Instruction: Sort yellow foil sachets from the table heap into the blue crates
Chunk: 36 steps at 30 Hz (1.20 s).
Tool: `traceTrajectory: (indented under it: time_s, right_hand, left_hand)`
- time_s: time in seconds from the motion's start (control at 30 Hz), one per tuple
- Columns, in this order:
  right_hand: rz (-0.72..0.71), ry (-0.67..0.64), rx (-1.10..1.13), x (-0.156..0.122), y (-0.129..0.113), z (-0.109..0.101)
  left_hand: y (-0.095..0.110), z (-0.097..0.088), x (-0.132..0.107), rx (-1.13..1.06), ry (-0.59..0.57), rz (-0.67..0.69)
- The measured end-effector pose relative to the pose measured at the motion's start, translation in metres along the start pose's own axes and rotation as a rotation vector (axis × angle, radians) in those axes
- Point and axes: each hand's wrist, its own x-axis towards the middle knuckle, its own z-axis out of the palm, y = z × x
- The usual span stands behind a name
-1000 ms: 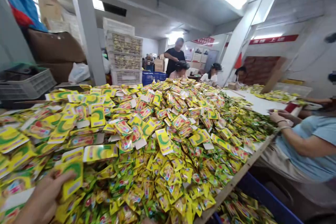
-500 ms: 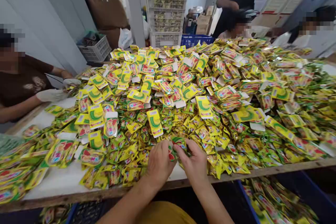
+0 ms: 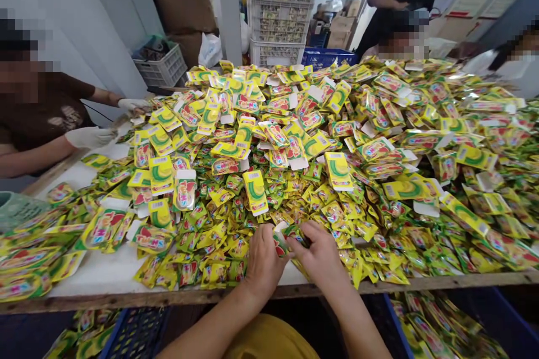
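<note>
Head view: I'm gripping a small carton (image 3: 279,245) in my left hand (image 3: 266,255) and pinching a green packet (image 3: 293,231) beside it in my right hand (image 3: 319,252), ideally using light, even pressure, near the table edge (image 3: 185,297).

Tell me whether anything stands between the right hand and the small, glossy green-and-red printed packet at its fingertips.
Nothing visible does: the bare right hand touches the small, glossy green-and-red printed packet directly. The bare left hand is close beside it, not between.
</note>
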Motion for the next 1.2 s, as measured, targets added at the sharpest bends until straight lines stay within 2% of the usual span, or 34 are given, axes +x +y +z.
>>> traceTrajectory:
  time_s: [0.07,0.17,0.23,0.33,0.43,0.57,0.7,0.8,0.93,1.07,1.2]
  right_hand:
    - [-0.011,-0.070,-0.057,-0.001,-0.002,0.002]
    - [0.008,-0.134,-0.104,0.001,-0.004,0.004]
    - [-0.002,-0.115,-0.083,0.002,-0.005,0.005]
    - [-0.030,-0.016,0.010,0.002,-0.003,0.008]
    - [-0.044,-0.005,0.041,0.002,0.005,0.010]
    - [-0.134,-0.223,-0.057,0.005,0.014,0.001]
    - [-0.222,-0.428,-0.094,0.012,0.010,-0.010]
    - [-0.284,-0.489,-0.194,0.017,0.002,-0.008]
    - [-0.352,-0.562,-0.171,0.023,-0.006,-0.004]
    - [-0.352,-0.650,-0.141,0.025,-0.015,-0.012]
    - [-0.325,-0.628,-0.242,0.021,-0.022,-0.009]
  left_hand:
    - [-0.002,0.002,-0.003,0.034,0.010,0.043]
    - [-0.003,0.008,-0.007,0.053,0.013,0.039]
    - [-0.004,0.011,-0.010,0.035,0.015,0.042]
    - [-0.006,0.013,-0.013,-0.044,0.025,0.054]
    - [-0.009,0.008,-0.013,-0.235,-0.044,0.022]
    - [-0.015,-0.003,-0.011,-0.547,-0.208,-0.068]
    - [-0.021,-0.011,-0.009,-0.940,-0.418,-0.156]
    - [-0.022,-0.018,-0.009,-1.115,-0.457,-0.235]
    - [-0.021,-0.027,-0.009,-1.163,-0.468,-0.284]
    - [-0.020,-0.029,-0.011,-1.117,-0.504,-0.297]
    - [-0.021,-0.027,-0.013,-1.088,-0.448,-0.340]
